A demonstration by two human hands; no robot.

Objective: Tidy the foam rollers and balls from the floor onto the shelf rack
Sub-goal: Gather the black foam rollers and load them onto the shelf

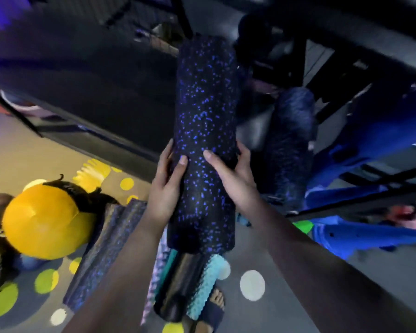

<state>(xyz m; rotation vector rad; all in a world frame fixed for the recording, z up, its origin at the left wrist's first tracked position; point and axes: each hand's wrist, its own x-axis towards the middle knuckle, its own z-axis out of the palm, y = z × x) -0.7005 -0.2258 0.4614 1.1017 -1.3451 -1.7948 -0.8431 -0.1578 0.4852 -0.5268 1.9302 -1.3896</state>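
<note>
Holding the foam roller (pixel 203 140) up off the floor, long side pointing away toward the shelf rack (pixel 370 58) just ahead. Gripped near its close end by the left hand (pixel 165 186) and right hand (pixel 233 179), one on each side, equally near, with fingers (pixel 243 153) curled round it. Fat, black, dotted with blue specks.

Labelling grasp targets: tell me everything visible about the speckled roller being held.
The speckled foam roller is a black cylinder flecked with blue, apparently dense foam. It points away from the camera toward the shelf rack, held above rollers on the floor. The left hand grips its left side, the right hand its right, thumbs on top.
</note>
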